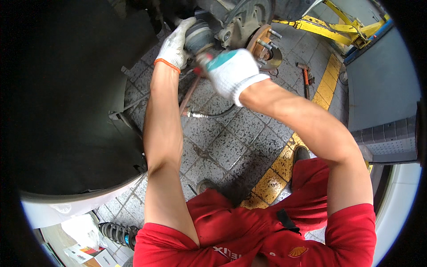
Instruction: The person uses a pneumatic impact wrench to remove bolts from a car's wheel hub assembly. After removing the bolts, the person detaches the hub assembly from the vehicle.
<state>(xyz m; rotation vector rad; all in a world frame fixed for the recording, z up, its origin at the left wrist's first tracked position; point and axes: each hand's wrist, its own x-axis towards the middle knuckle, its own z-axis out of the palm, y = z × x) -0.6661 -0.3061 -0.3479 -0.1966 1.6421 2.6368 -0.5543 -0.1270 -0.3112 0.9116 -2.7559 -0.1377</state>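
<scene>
My left hand (175, 43), in a white knit glove with an orange cuff, is wrapped around the side of a dark cylindrical suspension part (199, 36). My right hand (235, 68), in a white glove with a teal patch, is closed on a small red-and-metal tool (201, 63). Motion blur hides the tool's exact kind. Just right of the dark part is a rusty wheel hub (258, 41) with bare studs. Below the tool, a reddish hose (190, 93) runs down to a metal hose coupling (196, 114).
A hammer (305, 78) with an orange handle lies on the tiled floor (227, 147). Yellow lift arms (320, 29) stand at the upper right, above a grey cabinet (383, 83). A dark car body panel (76, 106) fills the left. A coil-spring strut (116, 232) lies near cardboard boxes (88, 255).
</scene>
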